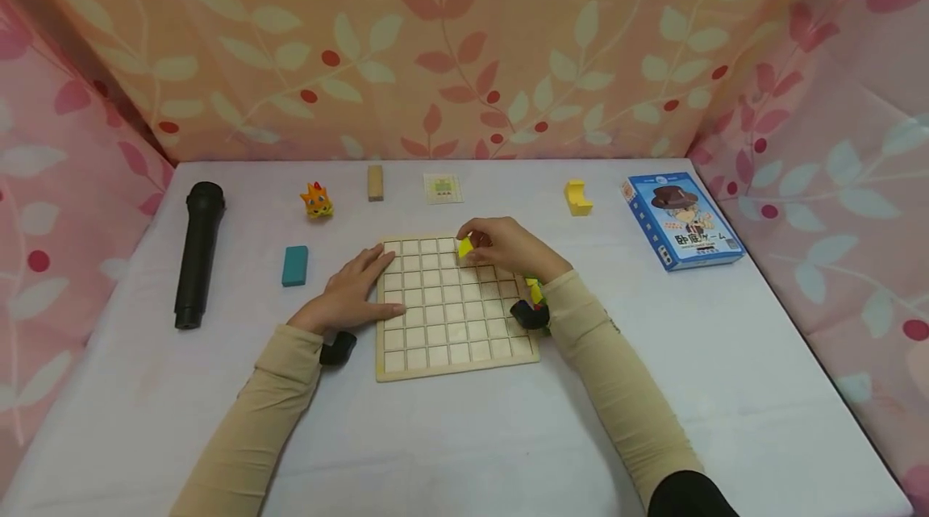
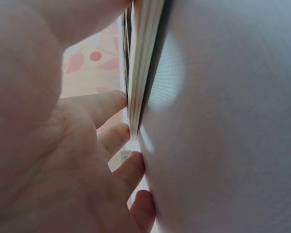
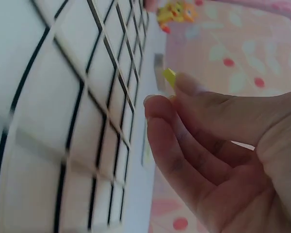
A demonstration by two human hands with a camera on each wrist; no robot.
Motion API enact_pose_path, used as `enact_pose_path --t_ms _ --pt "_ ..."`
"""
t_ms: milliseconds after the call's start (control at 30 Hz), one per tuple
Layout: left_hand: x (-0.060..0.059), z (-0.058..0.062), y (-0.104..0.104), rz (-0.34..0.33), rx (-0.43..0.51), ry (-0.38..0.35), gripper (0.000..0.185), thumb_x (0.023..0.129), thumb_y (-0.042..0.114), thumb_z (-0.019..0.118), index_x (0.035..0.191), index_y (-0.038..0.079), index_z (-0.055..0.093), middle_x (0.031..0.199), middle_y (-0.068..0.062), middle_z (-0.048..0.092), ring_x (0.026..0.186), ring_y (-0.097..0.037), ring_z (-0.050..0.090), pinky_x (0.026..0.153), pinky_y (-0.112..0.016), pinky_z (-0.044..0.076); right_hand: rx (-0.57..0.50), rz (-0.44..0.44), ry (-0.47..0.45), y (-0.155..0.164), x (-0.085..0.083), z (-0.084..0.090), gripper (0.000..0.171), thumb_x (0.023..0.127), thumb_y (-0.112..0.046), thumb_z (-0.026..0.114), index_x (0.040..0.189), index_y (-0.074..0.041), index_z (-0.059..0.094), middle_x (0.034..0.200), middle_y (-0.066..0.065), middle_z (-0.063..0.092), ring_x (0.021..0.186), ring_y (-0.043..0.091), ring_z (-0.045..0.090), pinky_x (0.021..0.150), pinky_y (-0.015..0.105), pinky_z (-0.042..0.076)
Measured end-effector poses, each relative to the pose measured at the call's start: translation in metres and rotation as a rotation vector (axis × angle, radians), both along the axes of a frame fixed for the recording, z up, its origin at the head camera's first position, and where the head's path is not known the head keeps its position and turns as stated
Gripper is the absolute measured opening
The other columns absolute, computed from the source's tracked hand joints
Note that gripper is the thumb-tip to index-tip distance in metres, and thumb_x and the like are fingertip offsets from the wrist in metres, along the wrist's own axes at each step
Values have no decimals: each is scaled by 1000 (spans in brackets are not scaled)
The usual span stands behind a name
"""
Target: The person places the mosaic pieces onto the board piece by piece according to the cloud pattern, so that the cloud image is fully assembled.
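A wooden grid board [image 1: 450, 315] lies flat on the white table [image 1: 726, 388]. My left hand [image 1: 353, 289] rests flat on the board's left edge with straight fingers; the left wrist view shows the fingers [image 2: 111, 104] against the board edge [image 2: 140, 73]. Over the board's far side, my right hand [image 1: 501, 247] pinches a small yellow piece [image 1: 465, 247]. The right wrist view shows that yellow piece [image 3: 169, 76] at my fingertips [image 3: 186, 83] above the grid board [image 3: 63, 121].
Around the board lie a black microphone [image 1: 197, 252], a teal block [image 1: 294, 265], an orange toy figure [image 1: 317, 201], a wooden block [image 1: 374, 182], a small card [image 1: 443, 188], a yellow block [image 1: 576, 197] and a blue game box [image 1: 682, 220]. Floral cloth walls enclose the table.
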State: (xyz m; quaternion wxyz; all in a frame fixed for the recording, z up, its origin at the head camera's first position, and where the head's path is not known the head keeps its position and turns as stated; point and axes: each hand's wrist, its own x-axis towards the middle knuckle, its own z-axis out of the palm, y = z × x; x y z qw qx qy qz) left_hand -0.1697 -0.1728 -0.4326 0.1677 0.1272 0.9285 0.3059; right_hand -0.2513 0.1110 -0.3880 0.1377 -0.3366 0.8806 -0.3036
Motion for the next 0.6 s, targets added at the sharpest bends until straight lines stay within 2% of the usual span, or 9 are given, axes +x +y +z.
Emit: enact_pose_path --t_ms 300,600 --pt "1 -2 0 7 -31 -6 96 82 52 70 155 17 17 161 -10 5 146 -38 6 110 -63 12 101 40 -38 -47 -1 -13 32 89 -21 70 116 -7 60 90 2 62 81 15 56 76 27 48" --pt "-1 -2 -1 -5 -36 16 97 82 52 70 155 16 17 161 -10 5 146 -37 5 110 -63 13 162 78 18 -58 -4 -20 28 91 -22 67 115 -9 60 82 0 60 71 12 53 69 24 45"
